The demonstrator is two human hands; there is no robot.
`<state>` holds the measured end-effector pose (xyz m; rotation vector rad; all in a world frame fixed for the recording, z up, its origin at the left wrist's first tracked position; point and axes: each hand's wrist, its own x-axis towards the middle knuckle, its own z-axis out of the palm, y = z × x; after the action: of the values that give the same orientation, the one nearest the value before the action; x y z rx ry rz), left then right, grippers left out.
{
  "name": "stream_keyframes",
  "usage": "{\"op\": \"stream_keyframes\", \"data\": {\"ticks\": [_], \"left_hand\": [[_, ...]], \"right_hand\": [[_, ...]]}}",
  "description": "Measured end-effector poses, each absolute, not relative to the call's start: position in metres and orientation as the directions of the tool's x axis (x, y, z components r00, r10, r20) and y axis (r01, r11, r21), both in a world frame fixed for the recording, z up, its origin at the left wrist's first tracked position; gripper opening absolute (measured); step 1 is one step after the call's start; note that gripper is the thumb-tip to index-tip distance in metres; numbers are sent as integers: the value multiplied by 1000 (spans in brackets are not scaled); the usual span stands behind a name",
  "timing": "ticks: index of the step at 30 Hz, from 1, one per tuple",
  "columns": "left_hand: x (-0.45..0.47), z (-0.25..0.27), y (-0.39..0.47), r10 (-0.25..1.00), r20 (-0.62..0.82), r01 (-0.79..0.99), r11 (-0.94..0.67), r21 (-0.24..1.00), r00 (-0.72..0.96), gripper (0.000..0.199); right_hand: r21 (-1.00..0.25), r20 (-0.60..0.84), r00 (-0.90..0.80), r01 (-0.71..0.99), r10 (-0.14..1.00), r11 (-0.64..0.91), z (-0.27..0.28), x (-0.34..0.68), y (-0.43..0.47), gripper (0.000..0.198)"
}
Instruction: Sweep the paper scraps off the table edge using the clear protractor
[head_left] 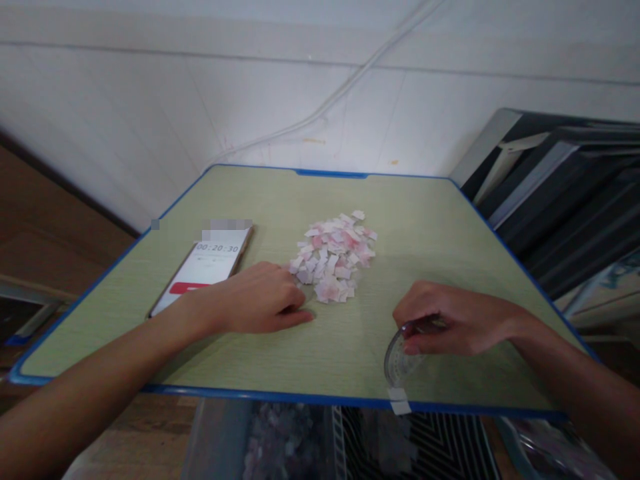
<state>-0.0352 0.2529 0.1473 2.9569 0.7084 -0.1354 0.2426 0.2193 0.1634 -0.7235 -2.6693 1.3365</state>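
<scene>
Bench [425, 220]: pale green, faintly grained, blue-rimmed. Below its near edge, a bin [220, 440] of translucent plastic appears to contain blurred pale bits. Left hand [265, 297]: curled beside the paper heap [337, 247], thumb apart; whether it holds anything cannot be told. Right hand [450, 320]: grip clamped on a curved, transparent protractor [394, 363]. Work appears partway: many thin, angular, pink-and-white pieces remain heaped mid-bench; one squarish scrap [399, 401] lies at the near edge, by the protractor's lower end.
</scene>
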Motion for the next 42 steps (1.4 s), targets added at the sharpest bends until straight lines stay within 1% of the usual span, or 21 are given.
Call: {"op": "stream_keyframes", "data": {"ticks": [5,6,8,10,11,12,15,19,23,25,26,28,31,33,35,40,42], "left_hand": [[-37,152,256,407,-87,414,-905,91,909,37],[-39,155,256,416,-99,425,-900,103,904,37],[-45,163,258,472,-128,486,-865,123,872,38],[-52,171,260,517,-224,557,-811,178,826,37],[-55,175,260,525,-303,593,-777,212,796,34],[-58,177,260,508,-400,624,-741,250,763,30],[-61,181,260,432,-554,657,-688,308,712,20],[-58,179,258,340,-627,641,-687,344,701,21],[-57,177,257,297,-674,670,-629,394,676,25],[-57,177,258,280,-699,690,-596,412,659,26],[-58,177,259,270,-710,699,-578,421,651,26],[-58,176,261,254,-724,712,-549,438,642,26],[-58,173,263,249,-732,729,-506,460,635,27],[-58,171,263,232,-740,736,-481,477,632,29],[-57,171,264,213,-748,740,-461,490,628,30],[-54,172,264,195,-769,757,-432,491,609,32],[-54,172,264,192,-770,759,-424,494,608,32]], "right_hand": [[-764,-176,-887,396,427,509,166,241,217,32],[-764,-181,-889,396,420,509,166,241,216,32],[-758,-190,-890,401,415,514,167,240,214,32],[-754,-187,-890,401,415,520,166,240,214,32],[-756,-180,-893,394,413,522,166,240,214,32],[-760,-168,-897,381,408,526,165,240,214,32],[-775,-142,-908,350,394,526,161,242,214,33],[-812,-163,-917,335,365,478,159,244,214,35],[-813,-155,-914,334,376,477,161,243,214,35],[-810,-133,-903,336,408,480,160,242,216,33],[-806,-115,-889,344,443,482,160,241,217,33],[-793,-75,-828,388,556,469,157,239,219,34],[-778,2,-653,475,758,411,152,236,222,35],[-765,50,-548,516,835,385,149,235,224,34],[-740,87,-498,547,863,391,147,235,225,33],[-694,84,-553,565,829,447,148,238,227,32],[-678,124,-536,569,835,465,149,238,227,31]]}}
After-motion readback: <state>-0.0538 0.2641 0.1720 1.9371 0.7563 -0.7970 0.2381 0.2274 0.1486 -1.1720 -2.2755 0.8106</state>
